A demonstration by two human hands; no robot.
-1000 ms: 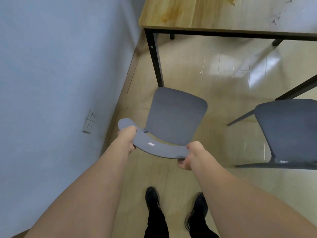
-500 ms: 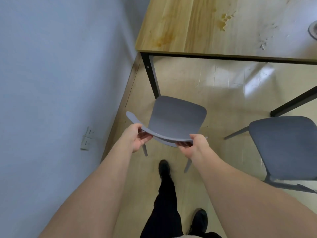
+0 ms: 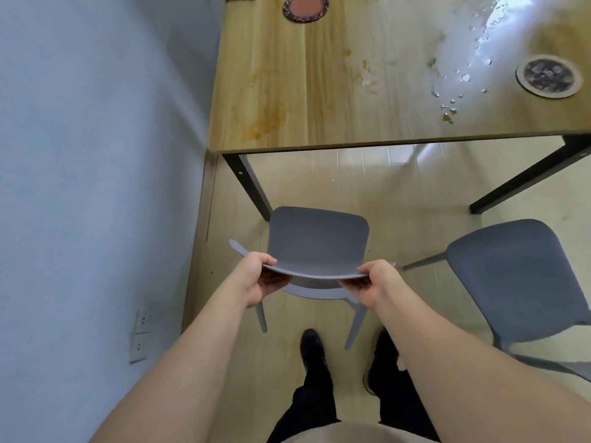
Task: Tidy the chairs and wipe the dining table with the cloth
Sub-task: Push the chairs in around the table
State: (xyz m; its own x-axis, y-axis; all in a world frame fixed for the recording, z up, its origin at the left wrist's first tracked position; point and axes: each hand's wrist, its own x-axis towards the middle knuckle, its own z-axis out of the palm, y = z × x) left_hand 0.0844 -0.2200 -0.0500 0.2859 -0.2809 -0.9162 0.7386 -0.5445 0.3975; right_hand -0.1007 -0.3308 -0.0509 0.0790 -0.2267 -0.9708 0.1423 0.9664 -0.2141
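A grey chair stands in front of me, its seat facing the wooden dining table. My left hand grips the left end of its curved backrest and my right hand grips the right end. The chair's front edge is near the table's black left leg. The tabletop carries brown stains, crumbs and a wet smear toward the right. No cloth is in view.
A second grey chair stands to the right, angled away from the table. Two round coasters lie on the table. A blue-grey wall with sockets runs close on the left. My feet are behind the chair.
I have stepped toward the table with the chair held in both hands; the chair has moved forward toward the table leg and more of the tabletop has come into view.
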